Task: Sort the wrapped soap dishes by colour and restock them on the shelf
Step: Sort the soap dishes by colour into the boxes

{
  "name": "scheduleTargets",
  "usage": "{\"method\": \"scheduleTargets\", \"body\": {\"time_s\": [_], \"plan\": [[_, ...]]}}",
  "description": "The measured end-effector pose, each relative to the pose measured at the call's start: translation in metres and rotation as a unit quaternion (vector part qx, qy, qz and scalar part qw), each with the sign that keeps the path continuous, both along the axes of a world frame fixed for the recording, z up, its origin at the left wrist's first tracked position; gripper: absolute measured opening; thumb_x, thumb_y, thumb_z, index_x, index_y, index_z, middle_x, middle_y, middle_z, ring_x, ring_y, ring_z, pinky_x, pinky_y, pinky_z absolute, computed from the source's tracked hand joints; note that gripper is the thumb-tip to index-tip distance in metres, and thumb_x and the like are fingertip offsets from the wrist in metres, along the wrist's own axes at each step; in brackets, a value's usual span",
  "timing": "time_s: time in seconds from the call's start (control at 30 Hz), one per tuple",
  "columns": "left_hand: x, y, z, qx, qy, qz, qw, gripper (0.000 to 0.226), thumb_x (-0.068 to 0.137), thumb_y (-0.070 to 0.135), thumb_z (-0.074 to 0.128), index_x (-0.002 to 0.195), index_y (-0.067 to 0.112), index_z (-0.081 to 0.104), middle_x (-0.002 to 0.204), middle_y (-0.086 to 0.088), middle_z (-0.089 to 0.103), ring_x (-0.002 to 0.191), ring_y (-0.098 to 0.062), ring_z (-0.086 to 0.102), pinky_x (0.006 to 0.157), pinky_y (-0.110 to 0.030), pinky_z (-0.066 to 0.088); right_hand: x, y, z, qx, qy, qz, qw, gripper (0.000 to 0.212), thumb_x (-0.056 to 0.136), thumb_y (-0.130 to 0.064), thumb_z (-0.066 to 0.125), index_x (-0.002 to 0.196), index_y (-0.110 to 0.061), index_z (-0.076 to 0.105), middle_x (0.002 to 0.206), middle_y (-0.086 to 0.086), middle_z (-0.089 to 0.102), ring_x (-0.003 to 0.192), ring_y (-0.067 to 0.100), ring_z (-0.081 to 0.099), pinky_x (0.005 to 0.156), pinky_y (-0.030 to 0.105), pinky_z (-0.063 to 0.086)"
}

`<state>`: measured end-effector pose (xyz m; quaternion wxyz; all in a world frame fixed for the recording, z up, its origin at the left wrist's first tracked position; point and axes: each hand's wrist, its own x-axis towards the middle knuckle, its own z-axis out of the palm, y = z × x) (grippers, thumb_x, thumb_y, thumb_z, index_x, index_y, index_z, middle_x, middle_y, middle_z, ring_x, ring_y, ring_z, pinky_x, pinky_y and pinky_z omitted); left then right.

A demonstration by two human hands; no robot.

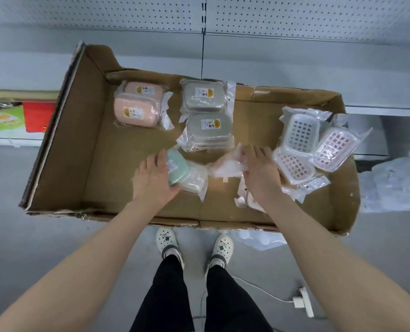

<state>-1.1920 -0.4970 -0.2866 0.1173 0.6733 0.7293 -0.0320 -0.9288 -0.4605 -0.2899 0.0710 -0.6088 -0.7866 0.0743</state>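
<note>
Green soap dish (179,167) points away in left hand (153,178).

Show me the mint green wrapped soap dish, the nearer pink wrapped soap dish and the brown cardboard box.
mint green wrapped soap dish (179,170), head view, its green lid.
nearer pink wrapped soap dish (135,113), head view, middle of lid.
brown cardboard box (79,130), head view, left inner wall.
</note>
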Motion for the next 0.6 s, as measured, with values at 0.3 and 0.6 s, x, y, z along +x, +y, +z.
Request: {"method": "scheduleTargets", "body": {"time_s": [0.3,0.6], "plan": [[-0.02,-0.009,-0.012,-0.064,0.068,0.037,0.995,0.106,0.069,0.034,0.083,0.149,0.01,0.018,0.141,-0.017,0.038,0.126,-0.039,0.043,0.105,-0.049,0.037,0.016,-0.021,-0.021,-0.182,0.045,0.085,0.979,0.088,0.06,-0.052,0.086,0.133,-0.022,0.046,0.128,0.004,0.042,0.116,0.027,0.042,0.095,0.033,0.038],[0.028,0.026,-0.029,-0.003,0.065,-0.293,0.954,0.098,0.071,0.051,0.076,0.15,0.012,0.031,0.153,-0.014,0.031,0.144,-0.034,0.022,0.121,-0.049,0.012,0.03,-0.02,-0.033,-0.267,-0.006,-0.032,0.963,0.081,0.082,-0.046,0.063,0.15,-0.031,0.022,0.144,0.011,0.038,0.13,0.035,0.038,0.106,0.046,0.036]]}}
